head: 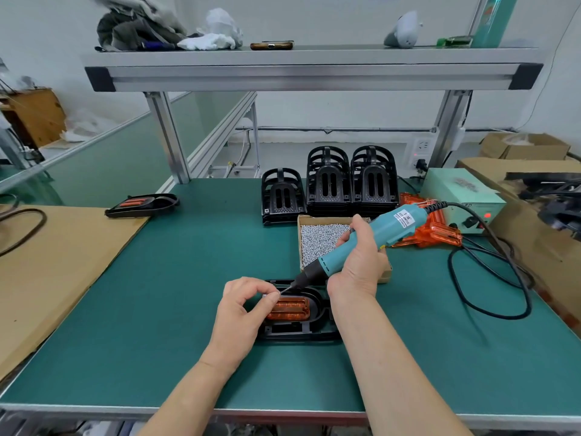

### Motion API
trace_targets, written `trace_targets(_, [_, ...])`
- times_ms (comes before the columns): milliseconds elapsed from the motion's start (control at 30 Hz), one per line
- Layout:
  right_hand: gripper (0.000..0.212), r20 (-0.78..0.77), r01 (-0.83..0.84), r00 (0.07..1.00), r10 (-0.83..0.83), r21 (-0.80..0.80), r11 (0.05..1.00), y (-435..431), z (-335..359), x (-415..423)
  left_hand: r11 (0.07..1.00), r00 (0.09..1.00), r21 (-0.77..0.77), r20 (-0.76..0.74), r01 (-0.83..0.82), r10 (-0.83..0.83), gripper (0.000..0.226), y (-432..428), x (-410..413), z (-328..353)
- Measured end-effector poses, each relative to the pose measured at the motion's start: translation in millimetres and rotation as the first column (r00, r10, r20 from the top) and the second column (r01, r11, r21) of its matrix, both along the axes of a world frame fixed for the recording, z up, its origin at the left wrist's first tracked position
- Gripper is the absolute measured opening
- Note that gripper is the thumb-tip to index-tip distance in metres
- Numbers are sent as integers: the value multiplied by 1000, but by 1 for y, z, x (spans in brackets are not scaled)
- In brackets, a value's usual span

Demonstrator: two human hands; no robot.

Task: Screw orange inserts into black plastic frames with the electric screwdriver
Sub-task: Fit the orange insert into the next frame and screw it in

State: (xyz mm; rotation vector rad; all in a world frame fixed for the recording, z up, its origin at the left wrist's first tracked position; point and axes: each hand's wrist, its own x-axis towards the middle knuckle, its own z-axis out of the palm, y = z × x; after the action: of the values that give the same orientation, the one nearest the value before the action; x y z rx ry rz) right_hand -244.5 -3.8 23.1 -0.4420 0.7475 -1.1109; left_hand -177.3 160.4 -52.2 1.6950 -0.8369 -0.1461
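A black plastic frame lies flat on the green mat with an orange insert seated in it. My right hand grips the teal electric screwdriver, tilted down to the left, its bit tip at the insert's upper left corner. My left hand pinches a small screw at that bit tip, just above the insert.
A cardboard box of screws sits behind my right hand. Stacks of black frames stand at the back, loose orange inserts to the right by the teal power supply. A finished frame lies left on cardboard. The cable loops right.
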Motion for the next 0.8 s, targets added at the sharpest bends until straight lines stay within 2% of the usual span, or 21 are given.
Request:
trace_targets(100, [24,-2,2,1000,-2,-5,1000,1,-1,1,1000,1000,-17,-30,1,-2,19,0,2,-2])
trace_targets(233, [26,-6,1,1000,-1,-7,1000,2,-2,2,999,998,-39,-62,-9,6,1,-1,3,-2])
trace_targets(500, [26,-5,2,1000,-2,9,1000,2,-4,4,1000,980,-12,-196,-24,21,8,-1,5,-6])
trace_targets(800, [26,-28,-30,999,28,-60,998,6,-7,7,999,986,-11,-163,-36,34,6,-2,3,-6])
